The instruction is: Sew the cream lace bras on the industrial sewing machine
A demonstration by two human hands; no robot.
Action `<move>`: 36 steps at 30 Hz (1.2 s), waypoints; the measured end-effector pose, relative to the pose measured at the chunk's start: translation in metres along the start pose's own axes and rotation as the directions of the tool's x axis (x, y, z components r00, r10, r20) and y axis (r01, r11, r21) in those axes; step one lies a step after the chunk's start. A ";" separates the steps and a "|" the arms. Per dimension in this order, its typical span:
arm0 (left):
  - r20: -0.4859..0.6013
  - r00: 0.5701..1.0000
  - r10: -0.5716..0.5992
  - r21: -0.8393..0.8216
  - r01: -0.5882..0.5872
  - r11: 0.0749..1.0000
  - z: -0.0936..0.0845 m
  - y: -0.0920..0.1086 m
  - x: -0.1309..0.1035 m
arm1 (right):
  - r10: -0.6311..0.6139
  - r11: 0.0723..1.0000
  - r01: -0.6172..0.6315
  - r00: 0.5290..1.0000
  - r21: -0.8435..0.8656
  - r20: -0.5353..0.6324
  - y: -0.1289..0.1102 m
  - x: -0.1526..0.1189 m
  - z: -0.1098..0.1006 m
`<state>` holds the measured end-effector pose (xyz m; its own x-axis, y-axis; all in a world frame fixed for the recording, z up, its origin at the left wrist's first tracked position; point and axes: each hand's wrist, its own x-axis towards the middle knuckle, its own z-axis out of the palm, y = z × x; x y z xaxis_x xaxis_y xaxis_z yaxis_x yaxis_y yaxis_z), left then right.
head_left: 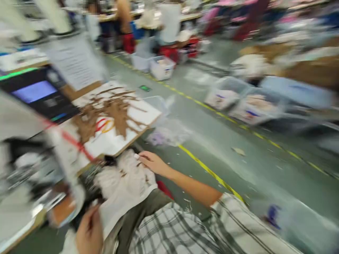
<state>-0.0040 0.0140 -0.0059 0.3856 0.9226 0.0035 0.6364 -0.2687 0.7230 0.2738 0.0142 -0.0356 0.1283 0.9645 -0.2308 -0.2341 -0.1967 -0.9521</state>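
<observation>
A crumpled white cloth [127, 183] with small brown bits on it lies over my lap, in front of the work table. At its far right edge is my right hand [152, 162], fingers pressed together and a white covering on one fingertip. A small brown piece shows just beneath those fingertips; blur hides whether they pinch it or the cloth. My left hand [90, 231] is curled closed beside the cloth's near left edge, and what it grips is hidden. Beyond the cloth, many thin brown pieces [113, 113] are spread on the white tabletop [144, 106], with red and orange loops [104, 125] among them.
A dark control box [37, 93] with a lit screen and a printed sheet [75, 61] stand at the left. Blurred machine parts [34, 169] are nearer. Across the floor are yellow tape lines [206, 169], plastic bins [161, 67], and co-workers at far tables.
</observation>
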 end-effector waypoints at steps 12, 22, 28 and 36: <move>-0.053 0.999 -0.003 0.042 0.005 0.999 -0.055 0.003 -0.047 | -0.240 0.584 0.656 0.701 -0.477 0.671 0.000 -0.036 0.138; -0.034 0.999 -0.011 -0.013 0.011 1.000 -0.052 -0.011 -0.049 | -0.045 0.645 0.526 0.750 -0.554 0.660 -0.011 -0.034 0.139; -0.023 0.999 0.047 -0.045 -0.048 0.998 -0.056 -0.013 -0.049 | -0.139 0.575 0.611 0.728 -0.544 0.672 -0.013 -0.034 0.138; 0.052 0.996 0.071 -0.044 -0.068 0.997 -0.077 -0.010 -0.050 | -0.115 0.827 0.480 0.655 -0.294 0.747 -0.020 -0.023 0.140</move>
<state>-0.0809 -0.0082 0.0397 0.4640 0.8856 0.0185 0.5783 -0.3187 0.7510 0.1410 0.0207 0.0167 -0.6087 0.7860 0.1080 0.1509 0.2484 -0.9568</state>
